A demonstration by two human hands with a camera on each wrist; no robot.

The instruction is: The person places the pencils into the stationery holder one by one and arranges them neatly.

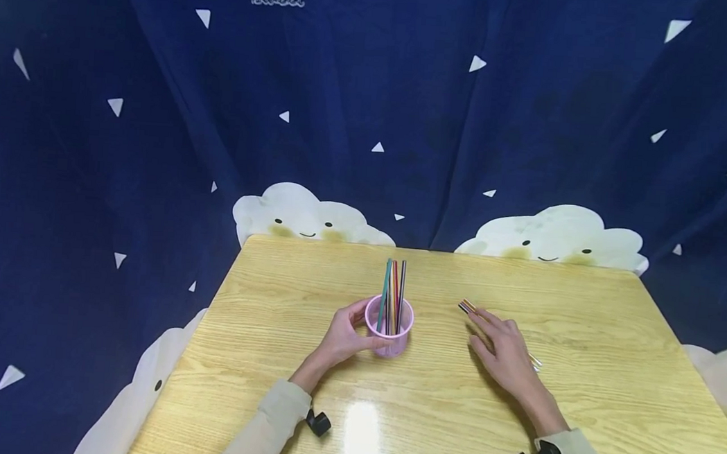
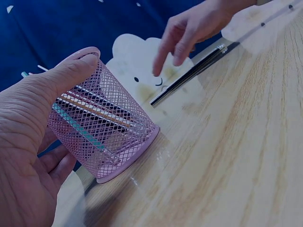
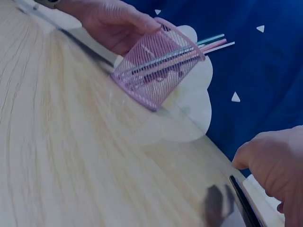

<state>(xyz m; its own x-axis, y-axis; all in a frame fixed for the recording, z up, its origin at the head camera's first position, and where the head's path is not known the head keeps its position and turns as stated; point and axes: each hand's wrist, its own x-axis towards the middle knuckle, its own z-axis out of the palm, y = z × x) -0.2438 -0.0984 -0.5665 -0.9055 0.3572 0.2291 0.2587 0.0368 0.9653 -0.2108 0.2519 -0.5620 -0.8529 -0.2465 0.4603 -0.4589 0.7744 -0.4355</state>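
Observation:
My left hand (image 1: 343, 335) grips a pink mesh pen cup (image 1: 397, 346) around its side, with the thumb across the front. Several slim coloured pencils (image 1: 395, 284) stand in the cup, teal, red, yellow and dark ones among them, leaning against its far rim. To the right, my right hand (image 1: 508, 352) is over a few more pencils (image 2: 187, 77) lying side by side on the table. Its fingers are loosely extended, and the left wrist view shows a gap between them and the pencils. From the head, this hand hides the pencils' middle.
The wooden table (image 1: 298, 271) runs back to a dark blue curtain (image 1: 372, 82) with white triangles and clouds. Both wrists carry small black cameras (image 1: 319, 423). A bright light reflection lies on the table's near middle.

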